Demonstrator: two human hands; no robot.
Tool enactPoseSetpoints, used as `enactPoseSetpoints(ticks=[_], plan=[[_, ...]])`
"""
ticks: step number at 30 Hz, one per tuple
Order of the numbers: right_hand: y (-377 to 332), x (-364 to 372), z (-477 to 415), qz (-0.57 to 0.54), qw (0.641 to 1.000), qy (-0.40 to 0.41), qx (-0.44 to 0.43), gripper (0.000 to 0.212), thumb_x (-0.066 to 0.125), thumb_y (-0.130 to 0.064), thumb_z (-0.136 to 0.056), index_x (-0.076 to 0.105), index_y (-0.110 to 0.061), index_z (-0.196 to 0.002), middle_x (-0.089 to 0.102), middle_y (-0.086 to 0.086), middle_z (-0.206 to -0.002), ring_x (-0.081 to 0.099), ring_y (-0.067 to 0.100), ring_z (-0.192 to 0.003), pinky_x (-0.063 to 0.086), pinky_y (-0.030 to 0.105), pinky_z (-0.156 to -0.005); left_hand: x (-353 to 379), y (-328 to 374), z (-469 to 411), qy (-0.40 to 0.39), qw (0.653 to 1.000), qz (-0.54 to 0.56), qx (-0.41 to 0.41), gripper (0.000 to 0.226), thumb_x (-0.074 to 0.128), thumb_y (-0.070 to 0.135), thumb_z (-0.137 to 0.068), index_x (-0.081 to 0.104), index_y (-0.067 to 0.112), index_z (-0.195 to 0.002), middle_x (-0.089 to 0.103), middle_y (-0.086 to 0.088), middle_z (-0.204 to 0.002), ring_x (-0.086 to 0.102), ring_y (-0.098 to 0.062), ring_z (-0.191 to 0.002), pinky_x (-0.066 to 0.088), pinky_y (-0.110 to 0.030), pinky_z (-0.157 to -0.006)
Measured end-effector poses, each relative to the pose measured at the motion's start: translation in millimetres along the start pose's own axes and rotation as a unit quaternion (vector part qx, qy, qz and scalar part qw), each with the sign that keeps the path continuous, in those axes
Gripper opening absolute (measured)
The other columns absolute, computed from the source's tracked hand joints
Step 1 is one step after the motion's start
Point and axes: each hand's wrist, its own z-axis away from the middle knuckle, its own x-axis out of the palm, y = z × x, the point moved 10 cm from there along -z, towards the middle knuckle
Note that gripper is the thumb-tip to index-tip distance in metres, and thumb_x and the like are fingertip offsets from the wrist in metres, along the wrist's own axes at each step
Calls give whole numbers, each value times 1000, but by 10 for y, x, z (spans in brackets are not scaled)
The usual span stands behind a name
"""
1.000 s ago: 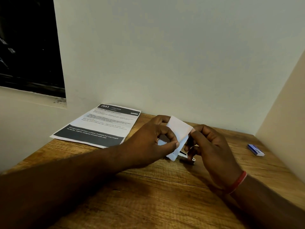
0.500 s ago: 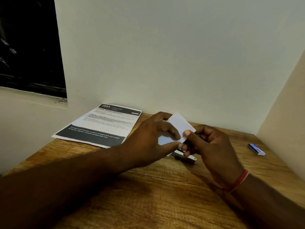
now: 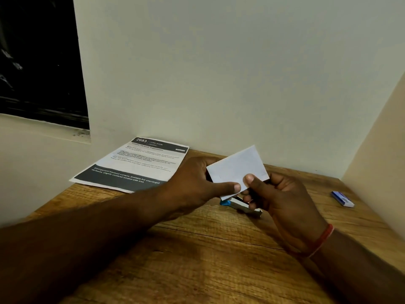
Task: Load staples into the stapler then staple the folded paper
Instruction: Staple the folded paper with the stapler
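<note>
A small folded white paper (image 3: 236, 170) is held up above the wooden table (image 3: 197, 260) by both hands. My left hand (image 3: 197, 183) pinches its lower left edge with thumb and fingers. My right hand (image 3: 282, 194) pinches its lower right corner, thumb on the front face. Under the paper lies the stapler (image 3: 238, 206), metal with a blue end, resting on the table; most of it is hidden by the paper and my right hand's fingers. A small blue and white staple box (image 3: 342, 199) lies at the far right.
A printed sheet (image 3: 135, 165) with dark bands lies at the back left corner of the table. White walls close in the table at the back and on the right. A dark window opening (image 3: 39, 58) is at the upper left.
The folded paper has been lifted and turned from edge-on to flat, its face toward me. Both hands rose slightly with it. The stapler's blue end now shows beneath.
</note>
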Motion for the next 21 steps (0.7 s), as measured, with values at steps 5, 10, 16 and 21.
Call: enactPoseSetpoints(ticks=[5, 10, 16, 21], plan=[[14, -20, -29, -32, 999, 11, 11, 44, 68, -36, -103, 81, 6, -97, 75, 22, -82, 69, 24, -67, 59, 31, -58, 42, 43, 3, -30, 999, 19, 4, 57, 98, 6, -85, 77, 17, -137, 86, -1, -126, 82, -19, -119, 68, -43, -103], [-16, -39, -43, -44, 999, 15, 3, 48, 58, -34, -112, 79, 8, -104, 76, 22, -82, 69, 24, -66, 56, 34, -58, -13, 34, -21, -30, 999, 1, -13, 63, 99, 8, -84, 74, 18, -141, 87, -1, -124, 85, -18, -113, 70, -40, -96], [-113, -167, -70, 67, 996, 37, -54, 47, 57, -40, -113, 83, -3, -101, 78, 17, -81, 65, 25, -71, 52, 35, -62, -104, -25, -38, -21, 998, 21, -56, 36, 88, 10, -96, 79, 8, -131, 88, -16, -103, 86, -20, -88, 69, -27, -81], [-107, -173, -70, 89, 993, 38, -65, 48, 58, -42, -112, 83, -5, -96, 77, 18, -81, 65, 26, -71, 52, 39, -64, 36, -125, 13, -82, 992, 37, -93, 38, 91, 7, -92, 76, 7, -128, 88, -15, -103, 85, -23, -89, 68, -33, -85]])
